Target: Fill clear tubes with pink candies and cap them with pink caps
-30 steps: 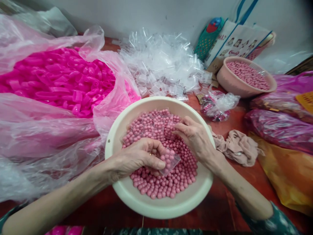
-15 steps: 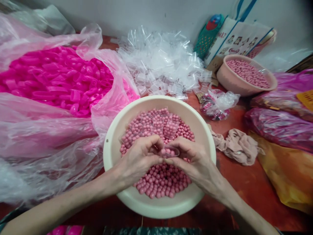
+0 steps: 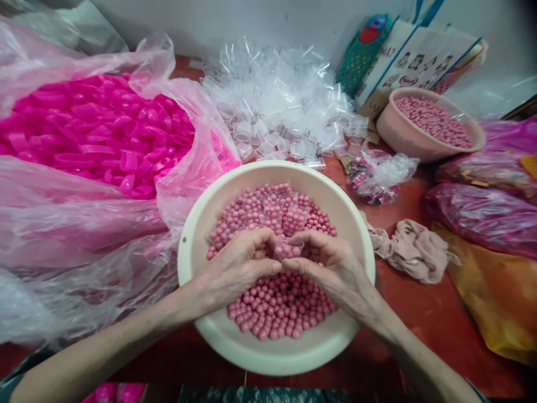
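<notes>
My left hand (image 3: 247, 257) and my right hand (image 3: 325, 260) meet over a cream basin (image 3: 191, 263). Between their fingertips they pinch a small clear plastic container (image 3: 289, 246) with pink balls in it. Both thumbs press at its near side, and the fingers curl round the far side. Loose pink balls (image 3: 272, 313) lie in the basin below. Several filled clear containers (image 3: 296, 217) rest on the balls at the far side, just beyond my hands.
Left is a plastic bag (image 3: 201, 129) of bright pink plastic parts (image 3: 104, 131). Clear plastic containers (image 3: 277, 95) are heaped behind the basin. At right are a pink bowl (image 3: 386, 129) of balls, a crumpled cloth (image 3: 415, 252), a knotted bag (image 3: 381, 173) and a yellow bag (image 3: 495, 302).
The container between my fingers has tilted, its opening turning from facing me to a steeper angle. Both hands stay over the basin, and the view has shifted slightly.
</notes>
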`<state>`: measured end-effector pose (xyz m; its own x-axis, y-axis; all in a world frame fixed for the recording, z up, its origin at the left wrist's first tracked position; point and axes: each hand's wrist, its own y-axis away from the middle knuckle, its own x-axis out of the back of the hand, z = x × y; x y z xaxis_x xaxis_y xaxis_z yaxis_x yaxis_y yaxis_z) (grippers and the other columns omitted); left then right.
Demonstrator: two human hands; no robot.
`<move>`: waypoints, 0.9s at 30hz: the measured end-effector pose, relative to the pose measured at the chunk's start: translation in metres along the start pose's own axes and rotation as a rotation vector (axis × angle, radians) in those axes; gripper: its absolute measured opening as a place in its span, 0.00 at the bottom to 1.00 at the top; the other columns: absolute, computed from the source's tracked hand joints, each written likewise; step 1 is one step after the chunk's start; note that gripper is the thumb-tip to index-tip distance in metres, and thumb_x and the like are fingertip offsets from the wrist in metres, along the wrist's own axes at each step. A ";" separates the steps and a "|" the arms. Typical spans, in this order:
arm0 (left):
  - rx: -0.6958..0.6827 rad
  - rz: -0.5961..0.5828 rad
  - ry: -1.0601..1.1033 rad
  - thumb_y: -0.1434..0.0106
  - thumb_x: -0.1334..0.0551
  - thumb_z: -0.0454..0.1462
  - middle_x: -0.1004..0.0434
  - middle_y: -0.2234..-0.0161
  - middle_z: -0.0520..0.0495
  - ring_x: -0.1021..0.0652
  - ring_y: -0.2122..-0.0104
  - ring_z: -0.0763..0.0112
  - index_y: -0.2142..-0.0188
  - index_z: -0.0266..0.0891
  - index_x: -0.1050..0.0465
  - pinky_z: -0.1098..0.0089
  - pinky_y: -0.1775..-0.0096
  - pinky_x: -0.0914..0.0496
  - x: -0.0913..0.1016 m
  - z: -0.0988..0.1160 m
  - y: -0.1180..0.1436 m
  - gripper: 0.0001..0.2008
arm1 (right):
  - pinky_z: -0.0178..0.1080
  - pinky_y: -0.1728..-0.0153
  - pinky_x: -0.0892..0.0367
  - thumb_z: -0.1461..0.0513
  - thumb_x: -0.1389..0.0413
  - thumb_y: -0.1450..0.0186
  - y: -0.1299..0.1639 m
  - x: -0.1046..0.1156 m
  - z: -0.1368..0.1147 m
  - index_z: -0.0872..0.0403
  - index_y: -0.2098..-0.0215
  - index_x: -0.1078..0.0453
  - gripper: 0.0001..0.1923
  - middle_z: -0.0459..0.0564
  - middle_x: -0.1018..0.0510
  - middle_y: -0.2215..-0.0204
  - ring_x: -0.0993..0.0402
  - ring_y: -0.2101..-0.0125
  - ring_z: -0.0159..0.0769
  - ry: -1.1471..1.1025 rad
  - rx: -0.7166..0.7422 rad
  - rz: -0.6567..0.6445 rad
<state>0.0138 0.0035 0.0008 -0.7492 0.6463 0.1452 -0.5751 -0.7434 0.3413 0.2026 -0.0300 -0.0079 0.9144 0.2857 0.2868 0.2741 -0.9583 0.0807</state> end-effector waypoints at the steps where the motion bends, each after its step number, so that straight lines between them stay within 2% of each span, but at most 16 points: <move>1: -0.003 0.015 -0.080 0.40 0.41 0.36 0.29 0.68 0.52 0.29 0.66 0.70 0.65 0.39 0.32 0.70 0.63 0.36 0.001 -0.003 0.002 0.04 | 0.35 0.66 0.33 0.61 0.42 0.38 -0.003 0.002 0.002 0.54 0.60 0.30 0.08 0.45 0.24 0.67 0.28 0.67 0.32 0.009 -0.006 0.009; 4: -0.038 0.085 -0.320 0.36 0.44 0.40 0.29 0.62 0.49 0.30 0.60 0.64 0.59 0.41 0.33 0.66 0.58 0.37 0.002 -0.014 0.010 0.08 | 0.35 0.68 0.35 0.61 0.42 0.39 -0.014 0.010 0.007 0.55 0.63 0.30 0.06 0.45 0.25 0.70 0.29 0.69 0.33 0.156 0.012 0.025; 6: -0.076 0.080 -0.461 0.35 0.46 0.41 0.29 0.61 0.48 0.30 0.59 0.63 0.59 0.42 0.32 0.65 0.56 0.38 0.003 -0.023 0.018 0.09 | 0.36 0.69 0.38 0.62 0.43 0.38 -0.023 0.016 0.011 0.55 0.67 0.31 0.04 0.45 0.25 0.72 0.31 0.71 0.32 0.325 0.057 -0.001; 9: -0.170 -0.002 -0.558 0.34 0.48 0.38 0.29 0.58 0.46 0.30 0.56 0.62 0.54 0.42 0.33 0.64 0.50 0.39 0.005 -0.035 0.034 0.11 | 0.36 0.70 0.41 0.63 0.44 0.38 -0.032 0.021 0.019 0.54 0.69 0.32 0.02 0.45 0.27 0.74 0.33 0.73 0.32 0.530 0.146 -0.036; 11: -0.237 -0.067 -0.568 0.33 0.49 0.37 0.32 0.51 0.44 0.33 0.49 0.61 0.47 0.43 0.37 0.64 0.46 0.43 0.008 -0.039 0.044 0.15 | 0.36 0.69 0.41 0.63 0.44 0.38 -0.033 0.020 0.024 0.54 0.68 0.32 0.01 0.46 0.27 0.73 0.33 0.72 0.33 0.591 0.194 -0.047; 13: -0.286 -0.123 -0.570 0.32 0.52 0.36 0.34 0.47 0.45 0.36 0.46 0.61 0.45 0.45 0.40 0.65 0.46 0.43 0.010 -0.041 0.050 0.17 | 0.37 0.68 0.41 0.63 0.45 0.37 -0.029 0.018 0.029 0.53 0.66 0.33 0.01 0.47 0.27 0.71 0.34 0.70 0.34 0.626 0.223 -0.039; 17: -0.326 -0.189 -0.589 0.33 0.53 0.33 0.30 0.56 0.45 0.32 0.54 0.63 0.50 0.44 0.36 0.68 0.53 0.38 0.011 -0.034 0.048 0.15 | 0.37 0.69 0.41 0.61 0.47 0.35 -0.023 0.018 0.034 0.54 0.66 0.33 0.03 0.48 0.28 0.72 0.35 0.71 0.34 0.668 0.224 -0.007; 22: -0.339 -0.174 -0.655 0.34 0.54 0.33 0.31 0.66 0.46 0.32 0.65 0.64 0.60 0.41 0.32 0.67 0.62 0.38 0.007 -0.023 0.039 0.13 | 0.36 0.72 0.42 0.57 0.44 0.38 -0.028 0.026 0.038 0.53 0.68 0.33 0.07 0.47 0.28 0.74 0.34 0.72 0.35 0.674 0.197 -0.010; 27: -0.324 -0.113 -0.640 0.33 0.51 0.36 0.31 0.67 0.48 0.32 0.66 0.65 0.62 0.43 0.32 0.67 0.62 0.39 0.005 -0.024 0.035 0.10 | 0.37 0.70 0.41 0.59 0.47 0.36 -0.028 0.019 0.033 0.51 0.65 0.33 0.05 0.48 0.28 0.73 0.33 0.71 0.35 0.683 0.229 -0.056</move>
<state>-0.0186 -0.0234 -0.0090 -0.3977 0.6225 0.6740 -0.7804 -0.6158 0.1083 0.2220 0.0022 -0.0362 0.5274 0.1955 0.8268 0.4388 -0.8960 -0.0680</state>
